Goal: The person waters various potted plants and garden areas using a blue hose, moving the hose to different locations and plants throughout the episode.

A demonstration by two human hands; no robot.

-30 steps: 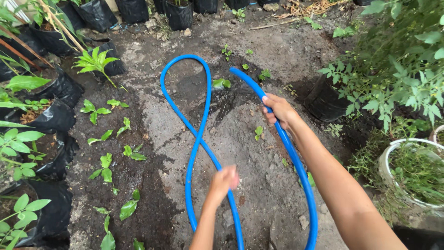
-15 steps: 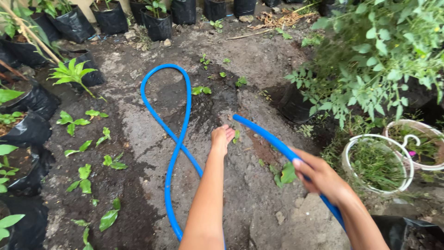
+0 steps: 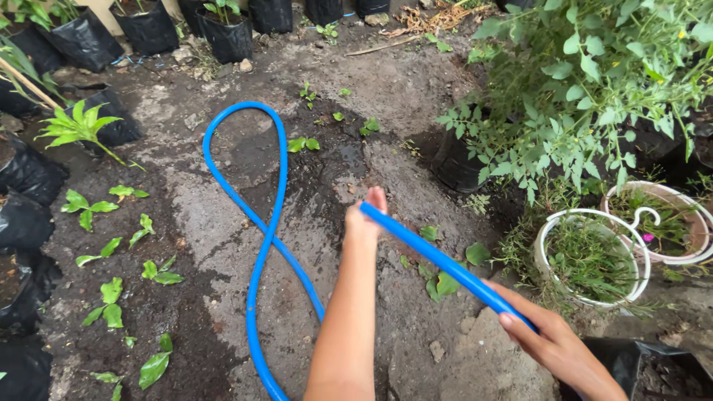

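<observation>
A blue hose (image 3: 256,223) lies in a crossed loop on the wet ground, and its free end (image 3: 416,243) rises toward me. My right hand (image 3: 549,341) grips this raised stretch at the lower right. My left hand (image 3: 364,221) is stretched forward at the hose tip, its fingers straight and pointing away. The tip lies across the back of that hand, and the fingers are not wrapped around it.
Black grow bags (image 3: 85,41) with plants line the left side and the far edge. A leafy bush (image 3: 587,82) in a black pot (image 3: 454,165) stands at the right, beside two white pots of herbs (image 3: 590,256). Small seedlings (image 3: 111,293) dot the dark soil at left.
My right hand slid down the hose toward me, lower right. My left hand reached forward to the hose tip. The view shifted right, so the loop sits further left.
</observation>
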